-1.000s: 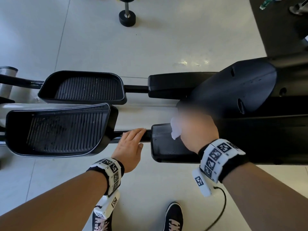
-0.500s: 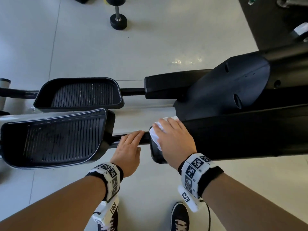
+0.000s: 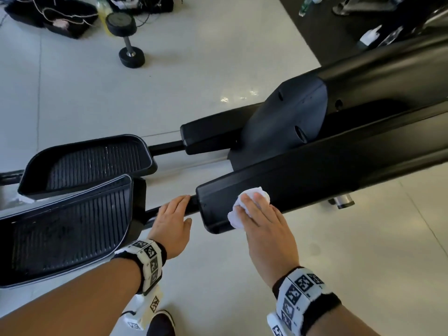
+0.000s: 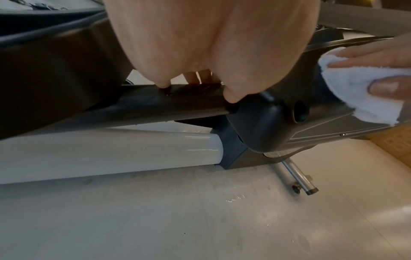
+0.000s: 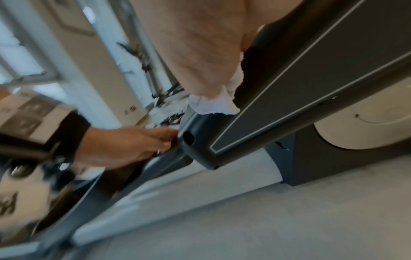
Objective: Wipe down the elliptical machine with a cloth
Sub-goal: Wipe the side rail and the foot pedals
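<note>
The black elliptical machine lies across the head view. Its near arm cover (image 3: 315, 175) runs up to the right from the two ribbed pedals (image 3: 68, 229). My right hand (image 3: 261, 221) presses a bunched white cloth (image 3: 236, 215) flat against the side of that cover, close to its left end. The left wrist view shows the cloth (image 4: 355, 88) under the fingers and thumb, and its edge (image 5: 213, 105) pokes out below the palm in the right wrist view. My left hand (image 3: 172, 214) rests with straight fingers on the thin black bar (image 4: 166, 103) between the near pedal and the cover.
A dumbbell (image 3: 128, 37) and dark bags with cables (image 3: 60, 18) lie on the pale floor behind the machine. A black mat (image 3: 339, 25) with a bottle (image 3: 306, 6) is at the back right. My shoe (image 3: 161, 323) stands below the hands. A white frame tube (image 4: 111, 154) runs under the bar.
My right hand slid the cloth from the top of the cover's end down and right onto its side face. The left hand stayed on the bar. The head view tilted.
</note>
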The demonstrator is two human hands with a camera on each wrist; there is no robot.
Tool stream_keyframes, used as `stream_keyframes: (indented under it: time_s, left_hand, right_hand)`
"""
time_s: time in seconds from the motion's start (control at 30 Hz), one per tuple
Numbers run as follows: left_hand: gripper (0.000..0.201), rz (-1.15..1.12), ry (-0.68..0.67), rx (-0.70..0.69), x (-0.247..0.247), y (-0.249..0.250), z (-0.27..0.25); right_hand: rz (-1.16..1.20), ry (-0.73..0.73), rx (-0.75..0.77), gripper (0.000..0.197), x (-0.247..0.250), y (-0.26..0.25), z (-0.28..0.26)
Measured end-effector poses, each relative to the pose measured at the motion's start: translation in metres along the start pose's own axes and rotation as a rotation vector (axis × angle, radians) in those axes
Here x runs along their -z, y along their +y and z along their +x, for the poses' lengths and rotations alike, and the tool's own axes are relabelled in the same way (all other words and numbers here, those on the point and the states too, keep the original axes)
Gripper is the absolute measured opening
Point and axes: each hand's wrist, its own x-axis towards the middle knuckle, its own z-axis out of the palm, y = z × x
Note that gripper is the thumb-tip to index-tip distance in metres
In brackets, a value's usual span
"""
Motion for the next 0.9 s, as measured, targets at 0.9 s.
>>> stream_keyframes:
  time_s: [0.9]
  left_hand:
    - [0.064, -0.028, 0.157, -0.286, -0.012, 0.104, 0.078]
  right_hand:
    - [0.060, 0.876, -0.092, 0.032, -0.053, 0.055, 0.013]
